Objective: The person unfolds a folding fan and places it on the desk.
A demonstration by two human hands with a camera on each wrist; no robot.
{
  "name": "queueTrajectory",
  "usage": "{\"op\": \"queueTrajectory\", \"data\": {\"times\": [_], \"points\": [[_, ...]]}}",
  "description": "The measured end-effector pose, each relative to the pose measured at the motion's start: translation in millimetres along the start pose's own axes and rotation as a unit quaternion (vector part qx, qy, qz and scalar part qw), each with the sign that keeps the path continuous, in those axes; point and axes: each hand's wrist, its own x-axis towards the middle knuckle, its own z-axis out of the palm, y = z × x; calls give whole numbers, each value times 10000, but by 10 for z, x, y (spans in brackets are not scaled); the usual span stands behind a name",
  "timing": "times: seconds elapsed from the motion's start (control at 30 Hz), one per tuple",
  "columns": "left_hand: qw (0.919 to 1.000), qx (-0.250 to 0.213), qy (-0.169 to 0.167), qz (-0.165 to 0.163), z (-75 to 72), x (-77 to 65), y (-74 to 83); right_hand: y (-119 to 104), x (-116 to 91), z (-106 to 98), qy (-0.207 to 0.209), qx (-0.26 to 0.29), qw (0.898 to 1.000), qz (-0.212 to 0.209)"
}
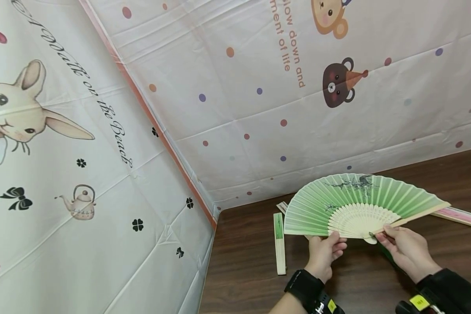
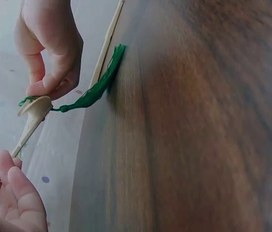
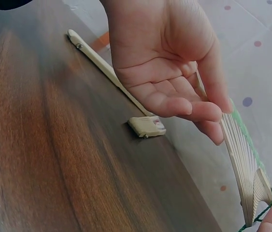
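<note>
Spread into a wide half-circle, the green fan (image 1: 361, 213) is held just above the wooden table (image 1: 243, 279), its painted side facing up. Its thin pleated leaf fades from bright green to a paler tint and carries a dark, feathery plant drawing; the slim cream ribs below look finely pierced. The person's left hand (image 1: 322, 255) pinches the left edge, thumb on top and fingers curving beneath. Well apart from it, the right hand (image 1: 408, 250) grips the rounded joint where the ribs meet, between thumb and fingers. A dark green tassel (image 2: 94, 94) of soft, bunched threads hangs from a cord at that joint.

Just beside the fan's left edge lies a folded fan (image 1: 280, 244), a slim, straight bar with a green upper part and pale sticks. A pink-and-cream strip (image 1: 461, 216) pokes out at the right. Behind the brown, streaky-grained table hangs a creased white sheet (image 1: 227, 104) printed with dots.
</note>
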Motion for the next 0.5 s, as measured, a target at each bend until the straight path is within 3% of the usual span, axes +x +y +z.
{"op": "queueTrajectory", "data": {"times": [0.3, 0.5], "points": [[9998, -183, 18, -48, 35, 2, -17, -15, 18, 8, 176, 245, 9994, 139], [9999, -32, 27, -141, 51, 57, -18, -32, 55, -27, 82, 140, 9997, 198]]}}
